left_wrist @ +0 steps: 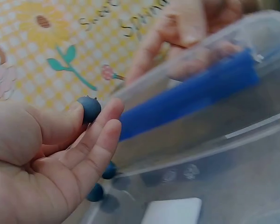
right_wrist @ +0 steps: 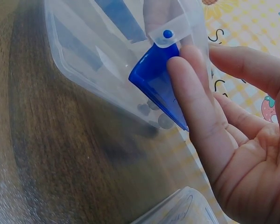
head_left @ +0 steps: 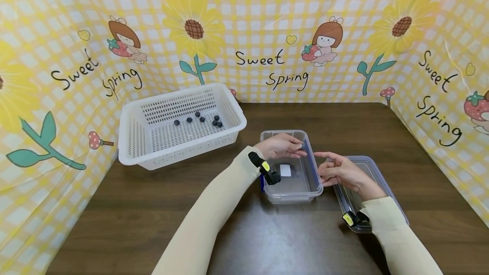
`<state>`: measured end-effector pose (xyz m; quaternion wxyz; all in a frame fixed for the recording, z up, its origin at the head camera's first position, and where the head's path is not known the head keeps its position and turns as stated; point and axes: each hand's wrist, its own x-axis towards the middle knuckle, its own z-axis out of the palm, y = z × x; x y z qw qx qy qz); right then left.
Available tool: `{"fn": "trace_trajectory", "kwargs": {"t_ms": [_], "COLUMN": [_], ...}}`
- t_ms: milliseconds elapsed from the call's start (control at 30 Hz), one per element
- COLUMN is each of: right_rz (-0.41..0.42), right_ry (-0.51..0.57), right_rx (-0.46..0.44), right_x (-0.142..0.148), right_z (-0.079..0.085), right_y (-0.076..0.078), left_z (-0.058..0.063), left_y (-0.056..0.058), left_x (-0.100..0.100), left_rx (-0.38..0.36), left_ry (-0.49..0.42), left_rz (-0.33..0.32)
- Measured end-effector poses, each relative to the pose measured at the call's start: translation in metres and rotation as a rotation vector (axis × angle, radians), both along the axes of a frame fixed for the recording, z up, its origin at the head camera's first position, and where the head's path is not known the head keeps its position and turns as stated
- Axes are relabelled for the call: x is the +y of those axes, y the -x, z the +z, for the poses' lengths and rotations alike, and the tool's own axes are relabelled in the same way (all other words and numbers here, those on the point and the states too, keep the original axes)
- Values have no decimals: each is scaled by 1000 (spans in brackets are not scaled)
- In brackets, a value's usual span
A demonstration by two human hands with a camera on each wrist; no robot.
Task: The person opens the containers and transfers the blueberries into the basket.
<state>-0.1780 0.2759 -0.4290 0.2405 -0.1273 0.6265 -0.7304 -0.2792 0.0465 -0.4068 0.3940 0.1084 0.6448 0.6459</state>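
Note:
A clear plastic box [head_left: 294, 196] with blue side latches stands uncovered on the table. My left hand [head_left: 280, 145] is over it, pinching a blueberry [left_wrist: 89, 109] between thumb and fingertips. More blueberries [left_wrist: 96, 192] show beyond that hand in the left wrist view, near the box's end. At the box's right wall is my right hand [head_left: 344, 175], its fingers fairly straight and touching the wall beside a blue latch [right_wrist: 154, 77]. Several dark blueberries [head_left: 189, 120] lie spread over the bottom of a white perforated basket [head_left: 183, 156] at the left.
A clear lid [head_left: 368, 164] lies on the table to the right of the box, partly under the right forearm. The brown wooden table [head_left: 267, 237] meets a yellow checked cloth [head_left: 263, 33] at its back and sides.

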Motion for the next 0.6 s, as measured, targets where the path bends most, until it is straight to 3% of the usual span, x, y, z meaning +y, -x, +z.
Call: {"fn": "trace_trajectory", "kwargs": {"t_ms": [200,600], "right_rz": [-5,-3], "right_ry": [1,11], "right_rx": [0,3], "right_x": [-1,-1], "right_z": [1,2], "right_y": [-1,-2], "left_z": [14,49], "left_y": [10,32], "left_x": [-11,-57], "left_rx": [-21,60], "left_ry": [-84,-136], "left_rz": [98,247]}}
